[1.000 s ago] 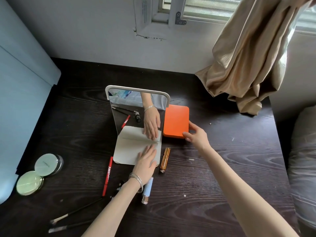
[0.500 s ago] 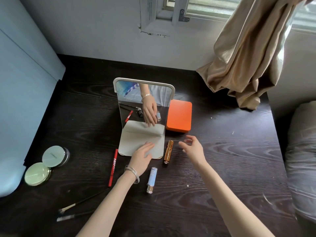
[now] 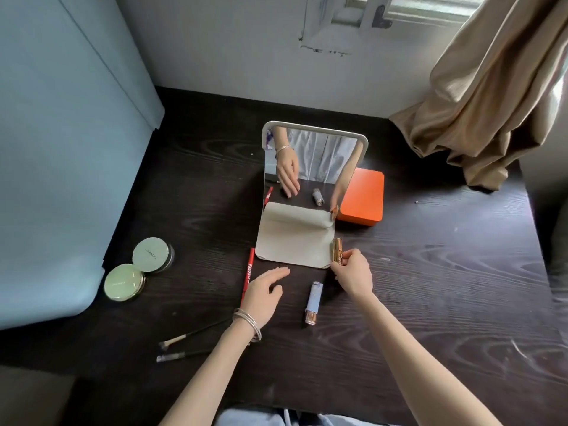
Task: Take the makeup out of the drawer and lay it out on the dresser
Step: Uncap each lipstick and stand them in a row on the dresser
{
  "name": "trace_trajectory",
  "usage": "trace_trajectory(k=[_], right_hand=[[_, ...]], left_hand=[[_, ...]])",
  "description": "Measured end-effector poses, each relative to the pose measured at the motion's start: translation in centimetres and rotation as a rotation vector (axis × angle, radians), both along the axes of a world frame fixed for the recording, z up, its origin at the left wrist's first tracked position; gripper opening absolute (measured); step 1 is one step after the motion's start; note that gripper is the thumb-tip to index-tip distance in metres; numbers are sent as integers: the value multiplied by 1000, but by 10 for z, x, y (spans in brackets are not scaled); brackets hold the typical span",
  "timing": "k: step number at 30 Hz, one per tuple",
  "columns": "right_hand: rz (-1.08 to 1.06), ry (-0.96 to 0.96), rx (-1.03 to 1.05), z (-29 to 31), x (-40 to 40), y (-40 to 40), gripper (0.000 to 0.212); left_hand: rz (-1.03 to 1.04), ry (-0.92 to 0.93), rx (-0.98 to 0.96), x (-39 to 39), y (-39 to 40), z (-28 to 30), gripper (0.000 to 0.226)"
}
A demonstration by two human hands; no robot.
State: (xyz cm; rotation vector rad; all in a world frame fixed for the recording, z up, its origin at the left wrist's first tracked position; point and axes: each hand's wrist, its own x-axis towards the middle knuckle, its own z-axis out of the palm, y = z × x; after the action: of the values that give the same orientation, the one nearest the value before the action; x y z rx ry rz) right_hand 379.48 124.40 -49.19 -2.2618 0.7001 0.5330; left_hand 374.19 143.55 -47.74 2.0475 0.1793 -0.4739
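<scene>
**Gold tube pinched beside the mirror stand**

Head view: the gold tube (image 3: 337,251) is pinched at its near end by the fingertips of the right hand (image 3: 353,273), just beside the right edge of the mirror stand (image 3: 295,241), toward the middle of the dark surface (image 3: 445,272). The left hand (image 3: 264,292) rests with fingers relaxed and apart, holding nothing, near the red pencil (image 3: 247,273).

The tube is judged light, rigid and smooth, so it may roll or slip; it is best taken across its middle.

Half a second earlier the right hand hovered with fingers spread beside the tube, and the left hand lay on the stand's base; it has since been drawn back toward the near edge.
</scene>
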Motion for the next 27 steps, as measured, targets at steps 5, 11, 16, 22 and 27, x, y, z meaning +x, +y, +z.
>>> trace_trajectory(k=[5, 11, 16, 22, 27], right_hand=[[75, -111, 244, 28, -15, 16, 22], [176, -32, 579, 53, -30, 30, 22], [94, -100, 591, 55, -38, 36, 11], [148, -134, 483, 51, -46, 37, 25], [169, -104, 509, 53, -47, 34, 22]], left_hand=[[-36, -106, -15, 4, 10, 6, 43], [-151, -222, -40, 17, 7, 21, 44], [-264, -199, 46, 19, 11, 23, 27], [-315, -98, 179, 18, 19, 30, 25], [-370, -35, 143, 19, 18, 36, 22]])
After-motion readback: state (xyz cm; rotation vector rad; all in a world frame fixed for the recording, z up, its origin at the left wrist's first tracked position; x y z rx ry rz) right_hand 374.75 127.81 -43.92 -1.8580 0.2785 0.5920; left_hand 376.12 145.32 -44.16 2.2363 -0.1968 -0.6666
